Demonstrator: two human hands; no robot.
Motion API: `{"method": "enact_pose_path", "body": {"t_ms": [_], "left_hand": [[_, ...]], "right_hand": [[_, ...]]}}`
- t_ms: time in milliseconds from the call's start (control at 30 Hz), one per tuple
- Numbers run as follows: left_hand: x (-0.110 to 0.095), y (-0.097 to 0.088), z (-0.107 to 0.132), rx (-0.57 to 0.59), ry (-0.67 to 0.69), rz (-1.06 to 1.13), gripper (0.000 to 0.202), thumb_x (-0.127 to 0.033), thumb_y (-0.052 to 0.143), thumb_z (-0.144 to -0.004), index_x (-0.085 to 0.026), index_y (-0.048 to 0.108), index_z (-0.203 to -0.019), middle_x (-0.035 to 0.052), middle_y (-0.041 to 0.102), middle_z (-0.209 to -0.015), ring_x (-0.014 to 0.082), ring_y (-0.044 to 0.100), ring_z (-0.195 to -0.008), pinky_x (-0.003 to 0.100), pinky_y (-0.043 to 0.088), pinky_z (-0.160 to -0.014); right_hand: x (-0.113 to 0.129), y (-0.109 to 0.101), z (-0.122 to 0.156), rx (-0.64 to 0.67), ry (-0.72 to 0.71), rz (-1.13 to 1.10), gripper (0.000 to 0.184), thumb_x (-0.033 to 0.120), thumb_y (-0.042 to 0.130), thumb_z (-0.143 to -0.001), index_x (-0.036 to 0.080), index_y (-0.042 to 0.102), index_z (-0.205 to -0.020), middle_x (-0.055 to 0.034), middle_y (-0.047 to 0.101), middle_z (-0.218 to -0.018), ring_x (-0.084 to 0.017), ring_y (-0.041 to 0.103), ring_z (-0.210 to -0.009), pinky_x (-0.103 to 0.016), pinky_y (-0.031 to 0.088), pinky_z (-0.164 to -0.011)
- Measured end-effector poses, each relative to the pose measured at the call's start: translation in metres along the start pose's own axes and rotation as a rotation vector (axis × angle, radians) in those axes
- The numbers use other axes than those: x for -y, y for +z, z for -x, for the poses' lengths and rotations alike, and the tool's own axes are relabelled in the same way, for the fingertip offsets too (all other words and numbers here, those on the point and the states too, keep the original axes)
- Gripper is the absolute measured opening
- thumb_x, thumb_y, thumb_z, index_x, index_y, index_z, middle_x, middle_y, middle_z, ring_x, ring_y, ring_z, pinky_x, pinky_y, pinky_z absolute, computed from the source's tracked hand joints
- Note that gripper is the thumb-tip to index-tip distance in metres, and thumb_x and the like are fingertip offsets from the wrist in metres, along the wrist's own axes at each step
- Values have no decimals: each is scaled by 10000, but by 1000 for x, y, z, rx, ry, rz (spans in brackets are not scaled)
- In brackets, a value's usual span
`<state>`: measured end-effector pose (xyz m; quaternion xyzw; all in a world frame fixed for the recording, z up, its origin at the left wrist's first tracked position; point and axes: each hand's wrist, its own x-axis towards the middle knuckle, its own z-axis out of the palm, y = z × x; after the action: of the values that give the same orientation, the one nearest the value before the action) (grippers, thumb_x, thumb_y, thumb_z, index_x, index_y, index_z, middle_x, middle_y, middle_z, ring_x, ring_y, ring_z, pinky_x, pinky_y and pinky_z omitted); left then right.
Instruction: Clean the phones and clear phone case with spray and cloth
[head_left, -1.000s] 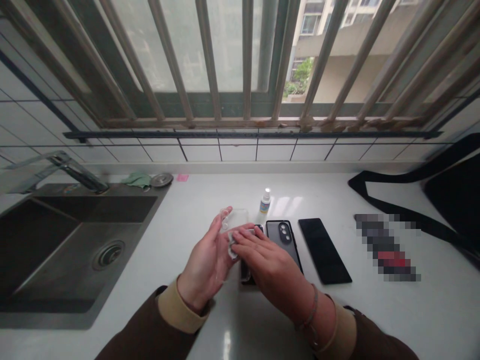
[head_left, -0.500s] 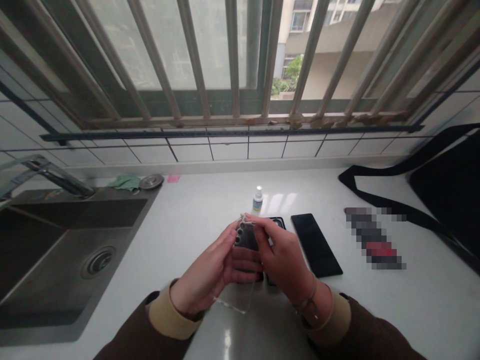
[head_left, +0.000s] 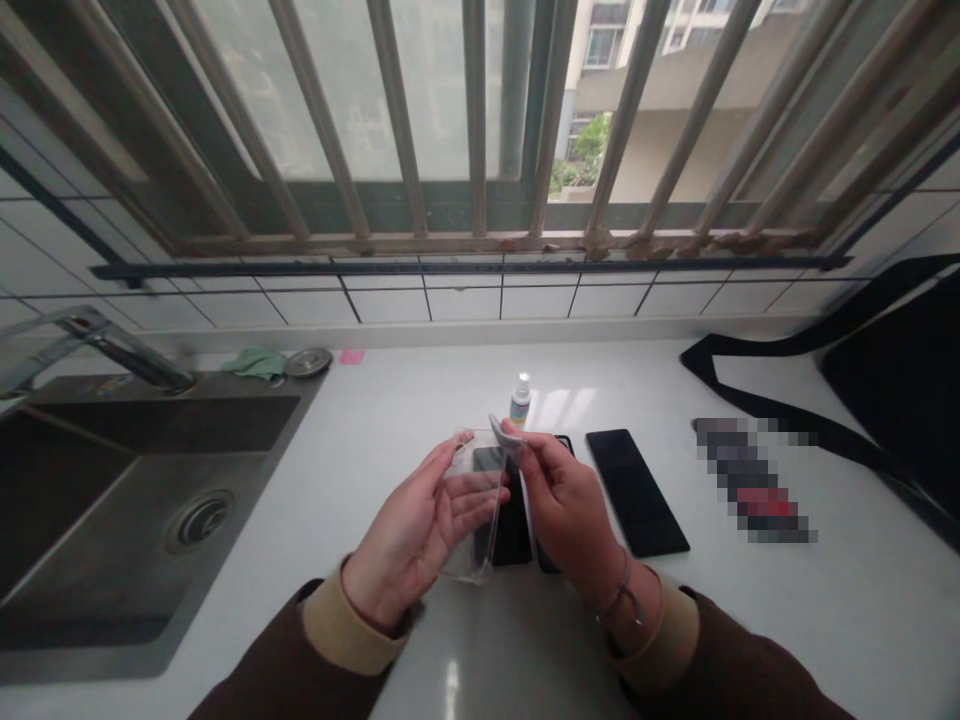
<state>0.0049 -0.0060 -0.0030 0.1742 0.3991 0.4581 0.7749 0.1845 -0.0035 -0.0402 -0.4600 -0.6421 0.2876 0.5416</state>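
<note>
Clear case (head_left: 482, 540) is held by left hand (head_left: 409, 530), white cloth (head_left: 507, 436) by right hand (head_left: 568, 498), bottle (head_left: 520, 405) beyond, contents unclear

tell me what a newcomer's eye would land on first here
Probably the hands at the centre: the left hand holds a clear case, and the right hand pinches a small pale piece near its upper right edge. Next, likely the window bars across the top, then the dark sink on the left.

Soft daylight from window (head_left: 439, 100), glare on countertop (head_left: 559, 402), stretched edges
</note>
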Motion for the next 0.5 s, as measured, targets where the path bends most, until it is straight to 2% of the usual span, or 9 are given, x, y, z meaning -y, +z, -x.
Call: {"method": "enact_pose_path", "body": {"t_ms": [133,233,300,400,500], "left_hand": [[1,-5,-8,-48,121,115,373,-266,467,-1138,-197,482,-1505,160,807,-1034,239,835,-887,329,683,-820],[-2,-5,-10,-104,201,153,379,-280,448,-1144,-233,478,-1519,128,787,-1016,216,819,-882,320,670,-833],[-6,-4,-9,-142,261,162,420,-317,436,-1149,-274,434,-1566,135,775,-1071,222,813,-914,338,668,-839],[-10,0,-4,-129,327,180,505,-367,423,-1151,-380,318,-1644,170,735,-1270,273,794,-1101,420,659,-917],[-10,5,3,-95,387,211,562,-390,497,-1130,-463,310,-1656,138,705,-1347,271,757,-1203,440,623,-1014]], "right_hand": [[9,3,8,130,-29,-88,237,289,548,-1116,264,727,-1268,-82,771,-1396,-242,760,-1270,-408,647,-1059],[15,6,13,215,10,-150,233,301,552,-1119,260,734,-1258,-85,778,-1385,-232,773,-1243,-362,653,-1019],[15,9,15,242,54,-202,241,342,561,-1118,246,742,-1245,-96,810,-1310,-235,789,-1200,-354,659,-982],[12,14,16,251,146,-293,283,422,573,-1110,217,752,-1190,-90,840,-1129,-231,808,-1082,-358,669,-928],[6,20,17,252,270,-445,323,490,586,-1097,206,736,-1128,-69,815,-1049,-204,795,-955,-362,677,-885]]}}
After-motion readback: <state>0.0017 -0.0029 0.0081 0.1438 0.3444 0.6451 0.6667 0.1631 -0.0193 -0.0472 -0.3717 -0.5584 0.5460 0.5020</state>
